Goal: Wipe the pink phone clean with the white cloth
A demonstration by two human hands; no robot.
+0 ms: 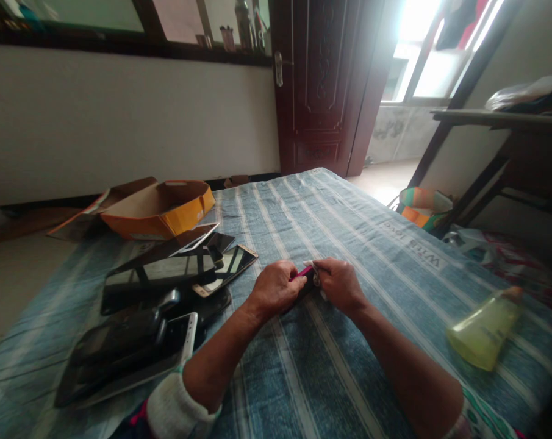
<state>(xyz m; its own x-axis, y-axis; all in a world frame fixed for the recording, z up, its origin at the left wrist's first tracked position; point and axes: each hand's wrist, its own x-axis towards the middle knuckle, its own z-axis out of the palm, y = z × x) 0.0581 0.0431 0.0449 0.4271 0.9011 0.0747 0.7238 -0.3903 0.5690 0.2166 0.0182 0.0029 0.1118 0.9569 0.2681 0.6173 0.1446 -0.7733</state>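
Observation:
My left hand [276, 285] is closed around a dark phone [307, 281] with a pink edge, held just above the striped bedspread. Pressed against the phone's right end is a crumpled white cloth or tissue [316, 278], pinched in my right hand [340, 285]. My fingers cover much of the phone, so its full shape is hidden. Left of my hands lies a pile of devices: a gold-edged phone [230, 268], a large dark tablet [161, 271], a white-edged tablet [189, 332] and a black device [129, 329] on top of it.
An open orange cardboard box [166, 213] sits at the far left of the bed. A yellowish translucent bottle [483, 329] lies on the bedspread [276, 213] at right. Beyond the bed are a dark red door [321, 91] and, at right, a shelf [508, 119].

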